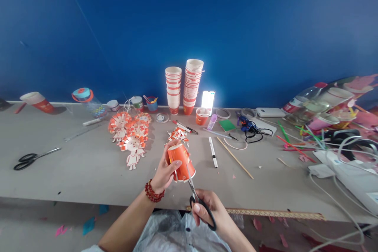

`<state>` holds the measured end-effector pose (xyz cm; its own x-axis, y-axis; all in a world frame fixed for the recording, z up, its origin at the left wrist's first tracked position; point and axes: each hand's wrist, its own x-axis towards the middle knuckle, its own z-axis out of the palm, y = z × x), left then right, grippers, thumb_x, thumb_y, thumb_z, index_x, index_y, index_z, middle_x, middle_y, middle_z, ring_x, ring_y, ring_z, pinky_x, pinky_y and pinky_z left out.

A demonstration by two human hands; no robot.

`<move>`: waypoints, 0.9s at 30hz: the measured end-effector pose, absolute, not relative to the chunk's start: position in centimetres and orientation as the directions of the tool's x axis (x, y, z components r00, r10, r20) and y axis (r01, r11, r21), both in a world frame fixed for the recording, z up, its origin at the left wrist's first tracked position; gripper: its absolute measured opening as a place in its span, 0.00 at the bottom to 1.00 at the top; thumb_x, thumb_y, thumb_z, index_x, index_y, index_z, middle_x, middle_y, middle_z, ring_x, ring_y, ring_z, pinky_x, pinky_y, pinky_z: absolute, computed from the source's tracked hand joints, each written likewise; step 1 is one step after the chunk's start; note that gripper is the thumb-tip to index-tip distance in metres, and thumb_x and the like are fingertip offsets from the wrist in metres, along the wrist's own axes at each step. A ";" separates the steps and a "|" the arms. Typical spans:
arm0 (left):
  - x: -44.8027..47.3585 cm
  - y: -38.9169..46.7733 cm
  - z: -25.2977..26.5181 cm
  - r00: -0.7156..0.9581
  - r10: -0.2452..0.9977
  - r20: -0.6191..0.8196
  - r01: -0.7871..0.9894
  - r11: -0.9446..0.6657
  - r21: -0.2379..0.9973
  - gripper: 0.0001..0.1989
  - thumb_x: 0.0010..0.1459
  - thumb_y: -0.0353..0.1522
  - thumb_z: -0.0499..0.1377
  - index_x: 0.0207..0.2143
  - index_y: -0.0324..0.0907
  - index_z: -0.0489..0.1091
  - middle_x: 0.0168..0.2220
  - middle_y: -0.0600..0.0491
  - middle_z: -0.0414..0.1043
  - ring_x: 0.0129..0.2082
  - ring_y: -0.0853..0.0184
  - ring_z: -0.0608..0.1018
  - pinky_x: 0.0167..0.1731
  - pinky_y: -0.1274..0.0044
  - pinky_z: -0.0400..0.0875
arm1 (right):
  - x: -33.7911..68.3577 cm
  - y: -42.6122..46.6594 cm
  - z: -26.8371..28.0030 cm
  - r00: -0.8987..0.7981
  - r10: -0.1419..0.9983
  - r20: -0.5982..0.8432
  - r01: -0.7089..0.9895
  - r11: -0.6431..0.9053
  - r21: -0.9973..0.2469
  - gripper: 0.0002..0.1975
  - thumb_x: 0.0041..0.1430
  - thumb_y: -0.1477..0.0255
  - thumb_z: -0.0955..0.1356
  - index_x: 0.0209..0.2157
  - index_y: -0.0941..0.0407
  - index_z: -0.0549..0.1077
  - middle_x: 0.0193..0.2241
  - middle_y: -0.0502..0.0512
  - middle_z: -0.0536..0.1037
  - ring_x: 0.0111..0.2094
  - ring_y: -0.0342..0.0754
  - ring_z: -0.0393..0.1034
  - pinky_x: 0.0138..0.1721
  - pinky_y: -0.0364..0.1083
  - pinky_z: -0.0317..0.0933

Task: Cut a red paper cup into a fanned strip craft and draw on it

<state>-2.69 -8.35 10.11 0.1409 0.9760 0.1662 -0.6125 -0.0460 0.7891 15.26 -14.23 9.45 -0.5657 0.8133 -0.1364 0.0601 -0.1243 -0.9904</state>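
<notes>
An orange paper cup (pixel 180 161) is tilted in my left hand (pixel 165 171), with the fingers wrapped round its side and the thumb across the front. Its rim faces down towards me and has slits cut in it. My right hand (pixel 206 206) grips black-handled scissors (pixel 193 193), whose blades meet the cup near its rim. Just beyond the cup lies a pile of orange and white paper scraps (pixel 178 134). To the left, several cut-out paper figures with orange fringes (pixel 131 143) lie overlapping on the grey table (pixel 97 177).
Two tall stacks of paper cups (pixel 173 90) stand against the blue wall beside a lit phone (pixel 208 101). A marker (pixel 213 152) and wooden sticks (pixel 235 158) lie to the right. Spare scissors (pixel 32 159) rest at far left. Cables and a power strip (pixel 348 177) crowd the right edge.
</notes>
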 end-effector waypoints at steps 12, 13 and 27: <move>-2.6 -8.4 10.5 0.139 0.976 0.165 -0.628 -0.042 0.777 0.31 0.55 0.35 0.65 0.58 0.52 0.57 0.44 0.50 0.69 0.46 0.59 0.75 0.46 0.65 0.73 | 14.8 -14.5 8.4 -0.506 0.844 -0.175 0.032 -0.184 -0.982 0.32 0.49 0.40 0.67 0.22 0.57 0.64 0.12 0.47 0.64 0.14 0.39 0.56 0.18 0.39 0.48; -2.6 -8.4 10.5 0.139 0.977 0.164 -0.631 -0.040 0.775 0.31 0.55 0.35 0.65 0.58 0.52 0.57 0.44 0.50 0.69 0.46 0.59 0.75 0.46 0.65 0.73 | 14.8 -14.6 8.3 -0.498 0.849 -0.177 0.032 -0.186 -0.982 0.32 0.49 0.40 0.67 0.21 0.56 0.63 0.12 0.47 0.64 0.14 0.39 0.56 0.18 0.39 0.48; -2.5 -8.4 10.4 0.172 0.972 0.159 -0.617 -0.019 0.786 0.31 0.54 0.35 0.65 0.58 0.51 0.56 0.43 0.49 0.71 0.45 0.59 0.76 0.46 0.65 0.73 | 14.4 -14.6 9.1 -0.546 0.832 -0.102 -0.078 -0.171 -0.982 0.31 0.54 0.42 0.65 0.22 0.58 0.67 0.13 0.49 0.67 0.15 0.39 0.54 0.20 0.40 0.47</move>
<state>-2.55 -8.42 10.40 0.1725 0.9721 0.1588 -0.6175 -0.0189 0.7864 14.40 -14.59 9.10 -0.5457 0.8318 -0.1017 -0.0778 -0.1711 -0.9822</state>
